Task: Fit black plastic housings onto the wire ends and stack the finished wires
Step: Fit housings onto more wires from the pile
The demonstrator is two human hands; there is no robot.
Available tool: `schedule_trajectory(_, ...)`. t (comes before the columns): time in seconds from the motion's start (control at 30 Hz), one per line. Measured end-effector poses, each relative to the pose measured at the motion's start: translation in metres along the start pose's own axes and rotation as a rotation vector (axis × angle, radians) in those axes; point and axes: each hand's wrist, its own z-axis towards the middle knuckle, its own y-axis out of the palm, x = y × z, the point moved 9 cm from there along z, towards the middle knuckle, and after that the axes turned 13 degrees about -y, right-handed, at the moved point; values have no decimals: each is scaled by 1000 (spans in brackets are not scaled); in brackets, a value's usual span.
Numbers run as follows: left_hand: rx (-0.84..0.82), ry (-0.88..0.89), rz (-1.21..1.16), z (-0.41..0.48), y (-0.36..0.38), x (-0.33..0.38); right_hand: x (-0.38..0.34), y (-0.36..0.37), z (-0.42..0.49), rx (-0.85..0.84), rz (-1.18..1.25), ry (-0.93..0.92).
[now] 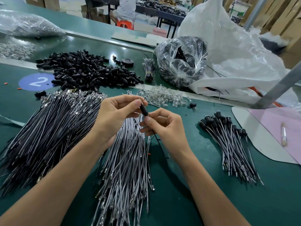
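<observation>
Over the middle of the green counter (203, 176), the left hand (117, 115) and the right hand (164, 126) meet on one black plastic housing (144, 110), held tilted above the loose pile of grey wires (128, 160). The left fingers (128, 98) pinch the housing's far end. The right fingers (151, 119) are closed narrowly at its near end, on the thin black wire (156, 138) that trails from under that hand down toward the counter. The joint is hidden between the fingertips, so I cannot tell whether the wire end is fully seated. That looks like the main risk: a push that runs off the housing's axis could bend the metal terminal or buckle the thin wire, leaving a half-fitted piece that passes for done. A light pinch on so small a part could also let it slip, and it would be hard to find among the grey wires below. The trailing wire may snag those loose wires and drag some along when the piece is carried to the stack of finished wires (228, 137), which lies well apart on the right. The heap of spare housings (84, 70) sits far left, and the pile of black wires (53, 128) lies near left.
</observation>
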Motion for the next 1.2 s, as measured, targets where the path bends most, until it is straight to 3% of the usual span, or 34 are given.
schedule_trajectory(1.2,-99,-17,-60,-1,6,-1,-4,2,1,-4,35,-30)
